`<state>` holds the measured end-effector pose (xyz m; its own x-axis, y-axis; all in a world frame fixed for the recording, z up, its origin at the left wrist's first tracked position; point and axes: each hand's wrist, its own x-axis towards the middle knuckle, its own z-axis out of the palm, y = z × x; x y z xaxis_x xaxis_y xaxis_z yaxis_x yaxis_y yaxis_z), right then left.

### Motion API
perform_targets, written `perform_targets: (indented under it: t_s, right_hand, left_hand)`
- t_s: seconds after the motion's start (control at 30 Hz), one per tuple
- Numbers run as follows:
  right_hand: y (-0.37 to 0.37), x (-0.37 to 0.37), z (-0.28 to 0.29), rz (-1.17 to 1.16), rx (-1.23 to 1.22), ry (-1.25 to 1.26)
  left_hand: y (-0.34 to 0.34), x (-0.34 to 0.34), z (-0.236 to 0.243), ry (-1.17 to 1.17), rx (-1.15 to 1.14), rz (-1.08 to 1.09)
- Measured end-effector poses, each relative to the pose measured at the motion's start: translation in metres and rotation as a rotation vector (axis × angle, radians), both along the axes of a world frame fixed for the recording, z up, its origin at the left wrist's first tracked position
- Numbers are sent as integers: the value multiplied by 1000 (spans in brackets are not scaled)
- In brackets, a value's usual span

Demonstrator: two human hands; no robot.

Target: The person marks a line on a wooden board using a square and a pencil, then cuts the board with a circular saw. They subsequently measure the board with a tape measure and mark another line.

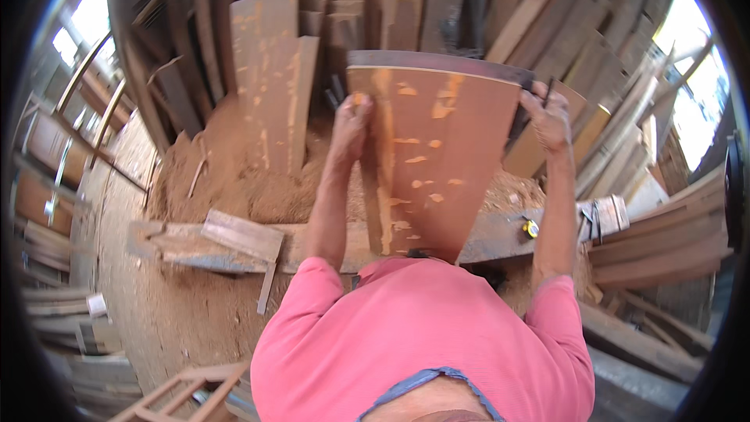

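Your largest surroundings are the leaning boards (406, 8), upright and slanted across the background; they overlap too much for you to count, and many run out of view at the top. Below them spreads one heap of sawdust (223, 176), partly hidden behind your arms. Your pink shirt (422, 320) fills the lower middle and covers the bottom of the one panel (465, 164) that you hold, so you cannot see what its lower end rests on.

That panel is reddish brown with more than a dozen pale orange patches, and stands between your two hands, in front of your chest. One long beam (496, 245) crosses behind your shirt, its middle hidden. One other patched panel, the leaning one (264, 86), rises from the sawdust to the left of your left arm.

Your left hand (353, 119) is closed on the panel's left edge, near the top; your right hand (549, 119) grips its upper right corner, the fingers blurred. A dark strip (445, 64) runs along the top between them; you cannot tell whether it belongs to the panel. One short board (242, 236) lies on the beam's left part, and one yellow tape measure (530, 228) on its right.
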<state>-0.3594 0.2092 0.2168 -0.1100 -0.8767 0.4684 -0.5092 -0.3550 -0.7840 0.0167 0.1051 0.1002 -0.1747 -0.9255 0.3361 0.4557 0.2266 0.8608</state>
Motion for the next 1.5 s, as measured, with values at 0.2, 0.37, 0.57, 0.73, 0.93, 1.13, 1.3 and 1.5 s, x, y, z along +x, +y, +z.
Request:
perform_targets:
  t_s: [0.2,0.37,0.57,0.73,0.93,1.13,1.3,1.5]
  right_hand:
    - [8,20,13,116,-51,-257]
    - [32,33,28,174,-68,-368]
    - [58,41,25,159,-130,-442]
    - [73,18,-23,-30,-210,-821]
    - [107,-28,-69,-204,-295,-1063]
    - [178,-52,-110,-467,-316,-1197]
    - [234,-39,-176,-655,-214,-1237]
    - [294,-9,-256,-856,28,-1270]
  left_hand:
    - [14,14,13,70,4,-84]
    - [26,28,19,22,22,-187]
    - [76,56,-46,-51,83,-243]
    - [109,20,-75,-64,166,99]
    - [74,15,-26,-193,10,68]
    - [0,11,23,-629,108,-237]
    - [-18,-34,-42,-1162,59,-376]
    - [-23,-79,-144,-1519,-36,-639]
